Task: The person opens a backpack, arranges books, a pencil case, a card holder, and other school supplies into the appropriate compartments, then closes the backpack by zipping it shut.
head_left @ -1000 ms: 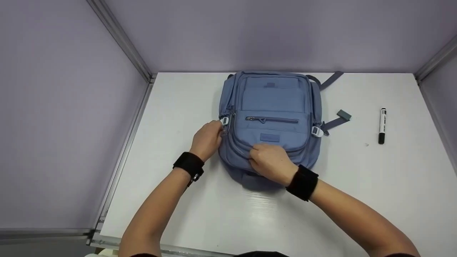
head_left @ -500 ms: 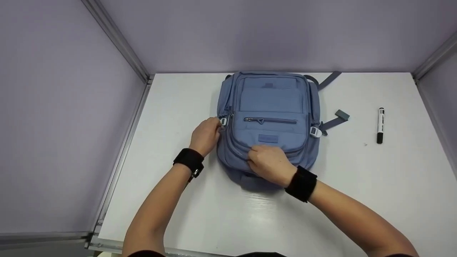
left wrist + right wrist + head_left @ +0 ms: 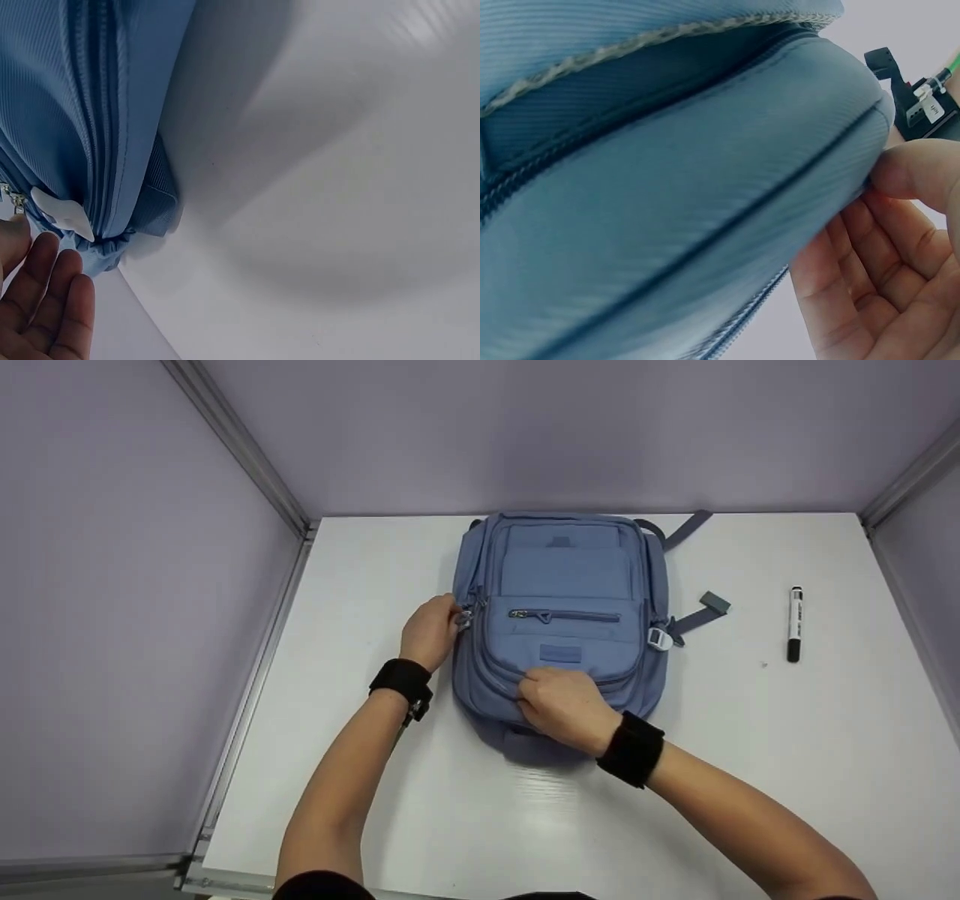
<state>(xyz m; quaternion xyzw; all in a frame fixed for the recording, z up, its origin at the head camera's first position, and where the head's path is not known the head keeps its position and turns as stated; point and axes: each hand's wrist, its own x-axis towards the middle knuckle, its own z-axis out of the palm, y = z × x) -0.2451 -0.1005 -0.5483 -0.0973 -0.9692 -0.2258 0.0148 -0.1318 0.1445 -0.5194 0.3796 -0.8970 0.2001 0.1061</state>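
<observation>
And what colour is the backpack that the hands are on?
Muted blue: the backpack shows best in the head view.

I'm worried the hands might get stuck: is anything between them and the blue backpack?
Nothing visible. The left hand pinches a zipper pull on the backpack, and the right hand pinches its fabric. The marker lies off to the right.

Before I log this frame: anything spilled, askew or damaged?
No spill or damage visible. Slightly untidy: a strap juts out from the right side of the backpack, and a small speck, too small to identify, marks the otherwise plain white table near the marker.
</observation>
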